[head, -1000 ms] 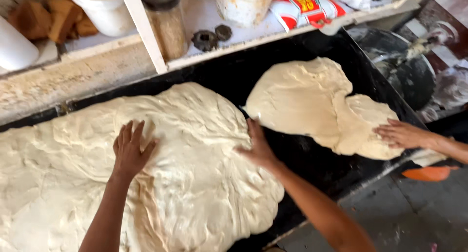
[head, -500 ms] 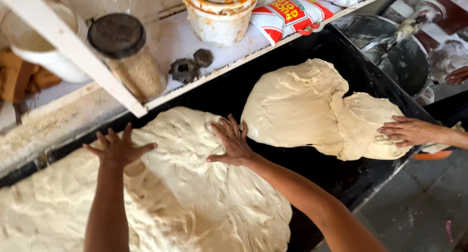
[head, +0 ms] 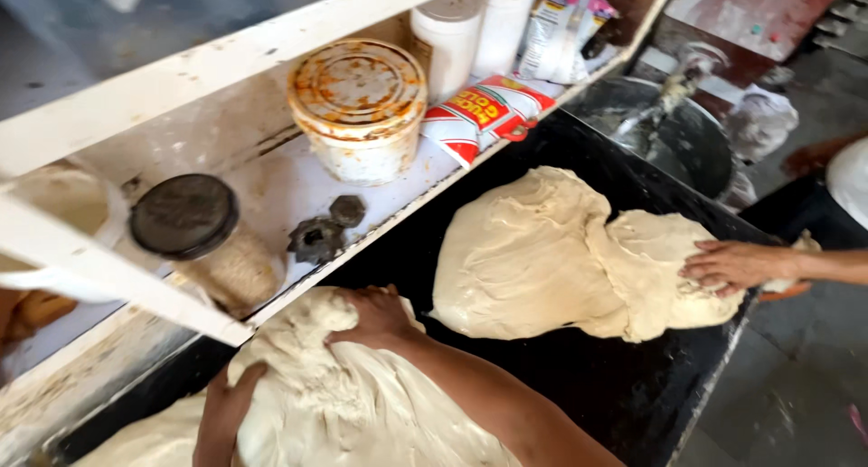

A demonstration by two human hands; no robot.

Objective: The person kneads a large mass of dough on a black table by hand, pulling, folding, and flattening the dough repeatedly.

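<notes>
Both my hands grip the near dough point(head: 334, 395), which lies at the near end of the black tray point(head: 588, 386): my left hand point(head: 226, 413) curled under its edge, my right hand point(head: 375, 315) closed over the raised fold. I'd judge the folding only begun; most of the sheet lies flat. Another person's hand point(head: 732, 266) presses the far dough point(head: 551, 254). A tub point(head: 360, 105) and jar point(head: 203, 241) stand on the white shelf point(head: 271, 191).

- I see a red-yellow-white pouch point(head: 488, 114) lying flat at the shelf edge.
- I see a white-pink packet point(head: 565, 28) upright behind it, beside the white canisters point(head: 475, 28).
</notes>
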